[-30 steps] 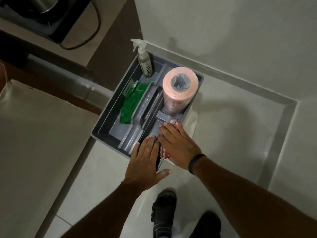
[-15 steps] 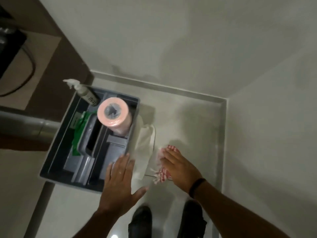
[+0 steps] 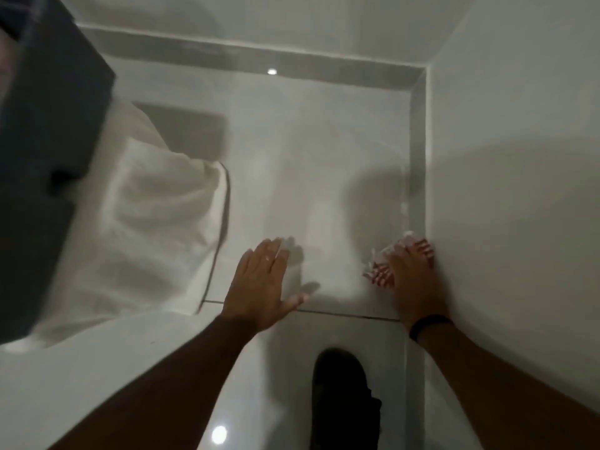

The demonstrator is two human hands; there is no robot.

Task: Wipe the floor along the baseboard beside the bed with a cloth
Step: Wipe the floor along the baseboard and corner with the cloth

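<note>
Head view, looking down: the right hand (image 3: 409,280) lies flat, fingers together, pressing a red-and-white striped cloth (image 3: 382,269) onto the pale glossy tiled floor (image 3: 292,177), right against the grey baseboard strip (image 3: 418,164) at the foot of the right-hand wall. A black band (image 3: 429,325) circles that wrist. The left hand (image 3: 259,287) is open and empty, fingers spread, palm toward the floor. A white crumpled towel (image 3: 146,228) lies to the left, beside a dark grey tote (image 3: 48,125).
</note>
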